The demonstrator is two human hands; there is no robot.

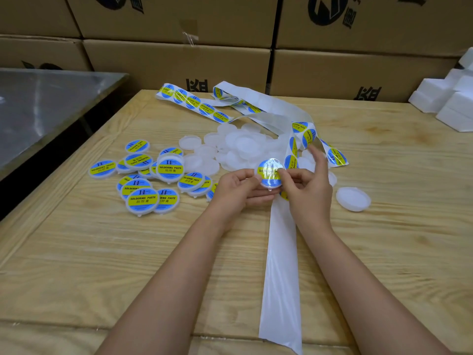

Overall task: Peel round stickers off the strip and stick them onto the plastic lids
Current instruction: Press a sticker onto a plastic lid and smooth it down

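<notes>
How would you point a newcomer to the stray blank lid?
On the light wooden table, find the person's right hand. Just right of it lies a round translucent white plastic lid: unstickered and alone, apart from the blank heap behind and the blue-and-yellow labelled lids at left.

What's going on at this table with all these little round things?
A person is labelling plastic lids. The left hand holds one lid while the right hand presses a blue and yellow sticker onto it. Finished lids lie in a pile to the left, plain lids wait in the middle, and the sticker strip snakes across the table, its emptied backing trailing toward the person.
</notes>
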